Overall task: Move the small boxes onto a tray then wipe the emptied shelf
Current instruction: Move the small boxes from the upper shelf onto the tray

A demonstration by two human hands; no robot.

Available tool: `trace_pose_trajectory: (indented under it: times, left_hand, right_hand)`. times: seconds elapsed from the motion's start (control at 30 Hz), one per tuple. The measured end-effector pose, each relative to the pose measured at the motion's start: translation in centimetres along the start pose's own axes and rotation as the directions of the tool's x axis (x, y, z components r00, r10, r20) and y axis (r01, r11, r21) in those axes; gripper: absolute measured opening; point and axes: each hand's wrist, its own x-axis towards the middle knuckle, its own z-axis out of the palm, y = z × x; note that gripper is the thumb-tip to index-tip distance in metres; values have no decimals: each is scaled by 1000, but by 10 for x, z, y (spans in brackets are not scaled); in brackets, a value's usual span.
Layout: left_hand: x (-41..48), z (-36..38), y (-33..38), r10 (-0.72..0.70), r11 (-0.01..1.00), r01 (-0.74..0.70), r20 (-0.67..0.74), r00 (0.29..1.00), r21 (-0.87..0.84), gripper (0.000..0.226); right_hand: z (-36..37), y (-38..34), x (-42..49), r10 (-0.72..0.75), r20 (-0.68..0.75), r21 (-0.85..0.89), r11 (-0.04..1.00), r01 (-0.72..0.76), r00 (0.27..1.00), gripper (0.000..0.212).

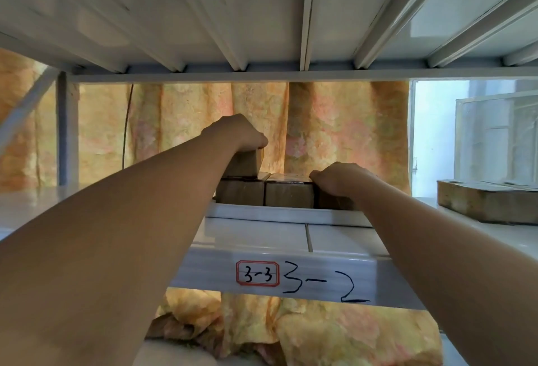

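Left hand [241, 132], centre frame, grips a small brown box [244, 163] from above and holds it tilted over the row of small boxes [265, 192] in the white tray [285, 214]. Whether that box touches the row below can't be told. Right hand [337, 179], just right of centre, is curled over the right end of the row, fingers down on a box top; looks like it is closed on that box [332, 199], but the fingertips are hidden, so a firm grip can't be confirmed.

Tray sits on the shelf [256, 234], behind the front rail with the "3-3" sticker [257, 273] and handwritten "3-2". Row in the tray looks tightly packed. More boxes [489, 201] remain on the shelf at the right edge of the frame, so the move step is likely not finished and wiping is not started.

Risks, judged from here:
- Tilted box set down on an edge, not flat: could topple off the row or behind the tray.
- Stacking a second layer on a packed row: top boxes slide when the tray is lifted.
- Both arms reach deep under the upper shelf [262, 22]: a forearm could nudge the tray.
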Motion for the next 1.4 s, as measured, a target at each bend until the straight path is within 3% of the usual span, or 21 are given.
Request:
trace_pose_trajectory:
  times: [0.13, 0.33, 0.5, 0.83, 1.2, 1.4]
  left_hand:
    - [1, 2, 0, 13, 1000, -13, 2, 1000, 20, 42]
    - [7, 4, 5, 39, 998, -39, -7, 999, 48, 42]
    - [12, 9, 9, 12, 998, -14, 37, 999, 59, 42]
    - [3, 6, 23, 18, 977, -75, 272, 962, 199, 26]
    - [13, 1, 27, 40, 995, -60, 246, 968, 76, 24]
    - [10, 14, 45, 79, 951, -126, 170, 982, 284, 36]
  right_hand:
    - [-2, -3, 1, -49, 20, -68, 996, 50, 999, 61]
    - [-4, -5, 8, -135, 39, -86, 987, 138, 990, 26]
    - [-2, 3, 7, -182, -50, 22, 983, 183, 982, 31]
    - [-1, 5, 8, -199, -112, -16, 980, 198, 974, 34]
    - [2, 6, 8, -204, -168, -33, 979, 202, 964, 32]
    - [1, 5, 5, -173, -160, -17, 985, 173, 972, 30]
